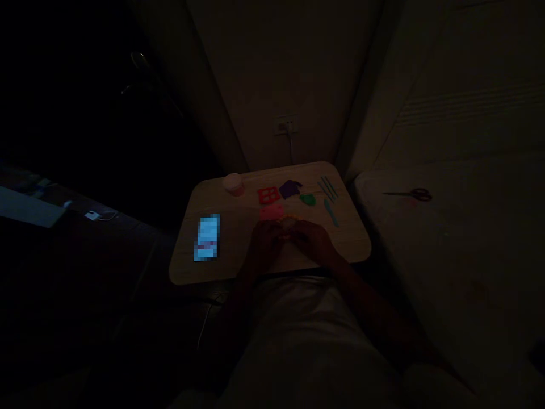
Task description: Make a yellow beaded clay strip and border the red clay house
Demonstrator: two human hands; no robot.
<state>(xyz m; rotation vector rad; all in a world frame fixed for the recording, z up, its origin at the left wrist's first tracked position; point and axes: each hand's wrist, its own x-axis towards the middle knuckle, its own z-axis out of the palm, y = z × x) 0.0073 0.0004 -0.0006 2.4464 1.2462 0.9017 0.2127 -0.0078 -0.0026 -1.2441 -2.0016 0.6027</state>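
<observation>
In the dim head view my left hand (264, 241) and my right hand (317, 240) meet at the front of a small wooden table (236, 250). Their fingers are bent inward and close around a small pale piece, too dark to name. An orange curved strip (291, 216) shows just beyond the fingertips. Behind my left hand lies a flat pink square (271, 212). Farther back are a red four-pane frame (268, 195), a purple cutout-like shape (290, 188) and a green rounded piece (307, 199).
A lit phone (207, 237) lies on the left, below a lidded tub (234, 184). Thin sticks (327, 188) and a teal plastic knife (331, 212) lie at the right. Scissors (419, 194) rest on the pale surface beside the table. A wall socket (286, 125) holds a plugged-in cable.
</observation>
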